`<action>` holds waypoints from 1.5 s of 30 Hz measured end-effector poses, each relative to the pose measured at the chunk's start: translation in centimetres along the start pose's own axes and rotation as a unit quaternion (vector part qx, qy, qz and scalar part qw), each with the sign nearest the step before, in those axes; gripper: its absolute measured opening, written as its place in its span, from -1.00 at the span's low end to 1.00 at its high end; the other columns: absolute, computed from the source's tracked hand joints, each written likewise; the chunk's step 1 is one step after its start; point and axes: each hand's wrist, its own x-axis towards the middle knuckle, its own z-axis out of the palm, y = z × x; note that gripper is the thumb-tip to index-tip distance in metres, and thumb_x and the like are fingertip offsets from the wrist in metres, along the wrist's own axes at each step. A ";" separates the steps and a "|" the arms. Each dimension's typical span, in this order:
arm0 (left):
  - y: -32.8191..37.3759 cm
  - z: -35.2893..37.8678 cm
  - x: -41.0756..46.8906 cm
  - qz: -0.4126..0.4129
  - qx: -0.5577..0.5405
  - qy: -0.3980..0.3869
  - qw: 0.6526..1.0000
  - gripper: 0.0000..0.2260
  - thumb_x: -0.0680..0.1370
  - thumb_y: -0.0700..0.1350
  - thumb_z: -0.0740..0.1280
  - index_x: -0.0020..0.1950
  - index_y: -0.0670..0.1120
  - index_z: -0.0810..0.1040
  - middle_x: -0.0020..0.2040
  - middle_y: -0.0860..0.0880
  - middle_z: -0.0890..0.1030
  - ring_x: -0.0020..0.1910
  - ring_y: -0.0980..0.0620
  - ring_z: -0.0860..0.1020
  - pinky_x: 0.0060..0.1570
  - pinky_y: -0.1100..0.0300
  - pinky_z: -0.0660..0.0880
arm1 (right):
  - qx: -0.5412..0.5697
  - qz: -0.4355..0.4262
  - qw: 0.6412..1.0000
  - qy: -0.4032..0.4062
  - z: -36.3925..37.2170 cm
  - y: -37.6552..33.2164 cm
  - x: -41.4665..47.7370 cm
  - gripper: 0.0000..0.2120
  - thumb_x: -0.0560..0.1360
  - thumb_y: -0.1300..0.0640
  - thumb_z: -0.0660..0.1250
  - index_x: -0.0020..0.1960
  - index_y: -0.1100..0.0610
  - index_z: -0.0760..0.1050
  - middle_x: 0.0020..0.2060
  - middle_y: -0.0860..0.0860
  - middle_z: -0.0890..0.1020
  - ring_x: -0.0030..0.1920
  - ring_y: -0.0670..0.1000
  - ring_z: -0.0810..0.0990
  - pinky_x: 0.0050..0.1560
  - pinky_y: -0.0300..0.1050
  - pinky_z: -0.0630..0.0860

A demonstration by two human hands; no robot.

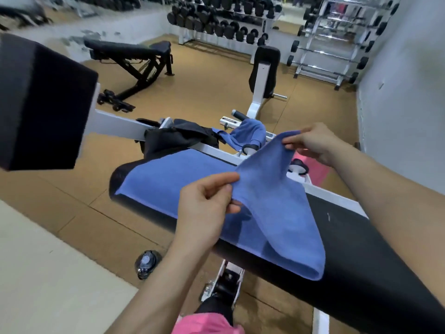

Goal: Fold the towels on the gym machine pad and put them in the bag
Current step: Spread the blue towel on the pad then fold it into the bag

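A blue towel (173, 179) lies spread over the black machine pad (361, 249). Its right end is lifted off the pad. My left hand (207, 203) pinches the near corner of that raised end. My right hand (310, 143) pinches the far corner, higher up. The cloth hangs between the two hands and drapes down to the pad's front edge. A black bag (178, 138) sits slumped on the white frame just beyond the pad's far end. A second blue towel (245, 133) lies crumpled next to the bag, over the frame.
A large black pad (41, 102) juts in at the upper left. A dark water bottle (145, 262) lies on the brown floor below the pad. Something pink (313, 169) shows behind the pad on the right. A bench and dumbbell racks (221, 22) stand farther back.
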 end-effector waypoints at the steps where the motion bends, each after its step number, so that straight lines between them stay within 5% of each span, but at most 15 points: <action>1: 0.2 -1.5 0.5 0.007 0.004 0.017 1.000 -0.79 0.59 -0.32 0.27 0.03 -0.12 0.68 -0.36 0.05 0.66 -0.47 0.15 0.56 -0.30 0.33 0.55 | -0.011 -0.022 1.000 0.017 1.8 -1.0 0.3 -0.88 0.46 0.36 0.40 -0.21 0.19 0.59 -0.44 0.05 0.63 -0.43 -0.10 0.59 -0.46 -0.34 0.40; 5: 0.4 -6.1 2.4 0.017 0.015 0.096 0.995 -0.79 0.58 -0.33 0.29 -0.02 -0.09 0.68 -0.34 0.03 0.68 -0.43 0.12 0.59 -0.33 0.32 0.54 | -0.004 -0.069 0.997 0.042 8.5 -3.8 2.9 -0.84 0.54 0.33 0.25 -0.19 0.20 0.51 -0.45 0.02 0.61 -0.55 -0.15 0.51 -0.54 -0.39 0.41; 10: 0.3 -9.3 4.0 0.021 0.015 0.197 0.980 -0.73 0.56 -0.35 0.28 -0.07 -0.05 0.69 -0.40 0.00 0.62 -0.47 0.13 0.49 -0.37 0.34 0.47 | -0.019 -0.110 0.994 -0.003 16.2 -6.1 7.4 -0.79 0.53 0.26 0.24 -0.27 0.14 0.52 -0.40 0.03 0.61 -0.40 -0.01 0.52 -0.09 -0.06 0.57; 14: -0.2 -11.2 5.5 0.002 0.012 0.270 0.963 -0.72 0.53 -0.36 0.27 -0.10 -0.06 0.71 -0.36 -0.04 0.63 -0.47 0.11 0.46 -0.39 0.33 0.45 | -0.067 -0.118 0.990 -0.040 20.5 -7.3 9.4 -0.82 0.42 0.24 0.21 -0.32 0.11 0.50 -0.55 -0.03 0.61 -0.40 0.02 0.55 -0.07 0.02 0.59; 19: -1.8 -12.5 6.3 -0.037 0.068 0.326 0.942 -0.67 0.52 -0.34 0.22 -0.12 0.01 0.71 -0.24 0.04 0.68 -0.42 0.19 0.50 -0.32 0.32 0.48 | -0.137 -0.112 0.981 -0.084 24.4 -5.6 10.2 -0.76 0.44 0.29 0.17 -0.35 0.15 0.49 -0.35 0.13 0.67 -0.35 0.10 0.59 -0.08 0.04 0.60; 22: -2.6 -12.9 6.4 -0.049 0.113 0.332 0.935 -0.65 0.52 -0.33 0.21 -0.10 0.05 0.70 -0.24 0.11 0.68 -0.36 0.21 0.53 -0.28 0.20 0.54 | -0.215 -0.114 0.963 -0.112 25.7 -3.7 10.3 -0.75 0.43 0.25 0.12 -0.28 0.28 0.54 -0.32 0.21 0.64 -0.35 0.18 0.54 -0.27 0.03 0.50; 25: -3.1 -13.3 6.6 -0.053 0.147 0.330 0.931 -0.67 0.52 -0.29 0.23 -0.06 0.06 0.70 -0.23 -0.05 0.66 -0.31 0.08 0.52 -0.18 -0.03 0.59 | -0.273 -0.128 0.944 -0.131 26.2 -2.9 10.0 -0.80 0.48 0.22 0.15 -0.17 0.21 0.55 -0.25 0.15 0.56 -0.27 0.15 0.47 -0.27 -0.02 0.40; 29: -3.6 -14.1 7.0 -0.027 0.177 0.318 0.931 -0.83 0.52 -0.18 0.36 -0.02 0.08 0.65 -0.27 0.06 0.64 -0.28 0.23 0.55 -0.22 0.34 0.51 | -0.313 -0.181 0.920 -0.153 26.6 -2.8 10.1 -0.74 0.51 0.22 0.21 0.16 0.12 0.54 0.09 0.04 0.59 0.13 0.12 0.53 0.16 0.02 0.50; 32: -4.0 -14.7 7.1 -0.005 0.217 0.311 0.925 -0.95 0.49 -0.12 0.43 -0.12 0.04 0.66 -0.27 0.04 0.63 -0.30 0.23 0.52 -0.26 0.46 0.42 | -0.340 -0.234 0.896 -0.161 26.9 -2.5 10.7 -0.66 0.54 0.23 0.19 0.28 0.08 0.49 0.24 0.05 0.56 0.23 0.13 0.50 0.22 0.06 0.47; 36: -4.2 -15.0 7.1 0.002 0.249 0.307 0.918 -0.91 0.43 -0.06 0.50 -0.14 0.04 0.62 -0.24 0.10 0.63 -0.25 0.21 0.55 -0.22 0.46 0.43 | -0.368 -0.343 0.850 -0.157 26.8 -2.5 10.9 -0.68 0.55 0.27 0.18 0.21 0.05 0.55 0.12 0.09 0.51 0.08 0.12 0.50 0.09 0.08 0.48; 41: -3.7 -14.9 7.5 -0.029 0.280 0.280 0.918 -0.88 0.41 -0.04 0.51 -0.16 0.06 0.58 -0.32 0.04 0.58 -0.36 0.20 0.49 -0.29 0.25 0.44 | -0.384 -0.416 0.791 -0.232 26.4 -3.3 10.3 -0.64 0.48 0.33 0.20 0.13 -0.01 0.58 0.09 0.00 0.58 0.16 0.10 0.47 0.13 0.13 0.45; 45: -3.1 -14.5 7.6 -0.017 0.380 0.257 0.889 -0.88 0.44 0.00 0.44 -0.24 0.07 0.53 -0.24 0.10 0.54 -0.22 0.20 0.48 -0.24 0.27 0.36 | -0.366 -0.474 0.746 -0.290 26.8 -5.0 8.0 -0.51 0.41 0.40 0.20 0.21 0.00 0.54 0.15 -0.08 0.57 0.18 -0.03 0.47 0.17 -0.09 0.42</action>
